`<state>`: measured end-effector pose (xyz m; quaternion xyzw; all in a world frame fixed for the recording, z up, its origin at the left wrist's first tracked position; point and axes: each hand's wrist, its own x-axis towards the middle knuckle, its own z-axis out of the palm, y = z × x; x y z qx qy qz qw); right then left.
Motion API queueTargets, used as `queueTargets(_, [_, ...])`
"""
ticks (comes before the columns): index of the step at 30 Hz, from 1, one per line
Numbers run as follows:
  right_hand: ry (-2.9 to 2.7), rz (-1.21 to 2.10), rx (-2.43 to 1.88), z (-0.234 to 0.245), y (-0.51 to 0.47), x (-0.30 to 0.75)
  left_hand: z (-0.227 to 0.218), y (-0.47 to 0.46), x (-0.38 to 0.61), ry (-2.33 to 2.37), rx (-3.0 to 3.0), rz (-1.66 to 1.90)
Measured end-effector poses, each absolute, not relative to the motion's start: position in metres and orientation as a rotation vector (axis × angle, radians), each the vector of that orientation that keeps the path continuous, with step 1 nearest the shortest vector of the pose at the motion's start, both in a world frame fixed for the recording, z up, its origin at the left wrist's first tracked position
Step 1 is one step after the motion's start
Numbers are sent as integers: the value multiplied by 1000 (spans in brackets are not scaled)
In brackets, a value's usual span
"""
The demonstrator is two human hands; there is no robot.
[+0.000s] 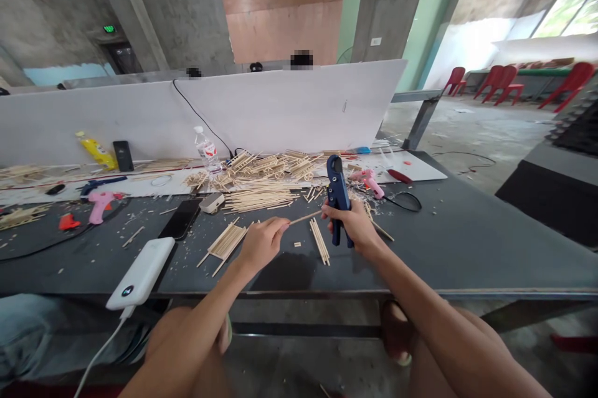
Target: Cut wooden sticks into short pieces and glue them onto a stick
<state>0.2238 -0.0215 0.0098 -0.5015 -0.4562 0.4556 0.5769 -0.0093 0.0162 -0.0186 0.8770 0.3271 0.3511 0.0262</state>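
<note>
We find the left hand [266, 239] closed on one end of a thin wooden stick [305, 218], fingertips pinched together. The right hand [355, 223] is wrapped around a dark blue cutter [338, 189], which stands nearly upright with its head away from the person and its handles toward the front edge. We cannot tell how far its jaws are parted. The stick lies to the left of the cutter, its long axis running sideways and rising slightly to the right, roughly crosswise to the tool. Its right end reaches the right fingertips; whether it touches them or the cutter, we cannot confirm. Below the stick, between the hands, we note a loose row of sticks [319, 242] and two short pieces [298, 244]. A stick frame [226, 241] lies just left of the left hand, and a stick pile [261, 197] bounds the far side. The table edge [448, 293] runs nearer the person; the widest stretch of tabletop [486, 242] extends to the right.
</note>
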Motion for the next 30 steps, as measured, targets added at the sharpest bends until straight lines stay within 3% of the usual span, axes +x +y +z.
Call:
queueTargets(5, [-1029, 1132, -1126, 14, -24, 222, -18, 12, -2, 981, 2597, 1126])
queueTargets(16, [-757, 1680, -807, 15, -34, 228, -21, -2, 15, 835, 2238, 1070])
queueTargets(22, [-778, 1698, -761, 23, -38, 224, -19, 3, 13, 840, 2288, 1134])
queueTargets(30, [-1182, 1506, -1025, 16, -31, 219, -12, 13, 2, 854, 2843, 1300])
